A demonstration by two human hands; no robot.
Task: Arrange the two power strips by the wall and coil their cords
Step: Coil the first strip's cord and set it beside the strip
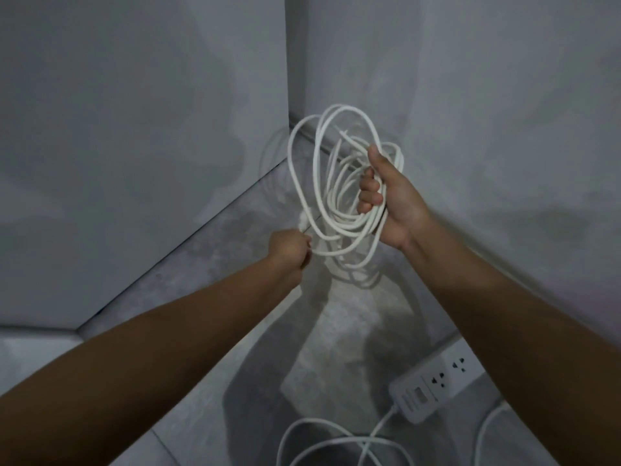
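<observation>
Cord (white, smooth round jacket) is hanging in the air in front of the wall corner, gathered into several uneven loops. Right hand is grasping the bundle, with its fingers curling through the loops and the thumb pointing up along the outside. Left hand is clenching around 1 strand at the coil's lower left edge; cannot tell whether a plug is inside the fist.

1 power strip is lying on the floor at lower right, close to the wall, with a second cord trailing loose from it toward the bottom of view. The other strip is not showing.

Handling, as judged: the cord is looking light, limp but springy. The loops are differing in size, so they are likely to spring open or tangle if the grip slackens. The jacket is looking slick, so strands may slide. The best hold is across all loops at 1 point, as the right hand is doing, with the left hand feeding slack. The cord is not looking fragile, though sharp kinks near the strip's cord exit seem worth avoiding.
</observation>
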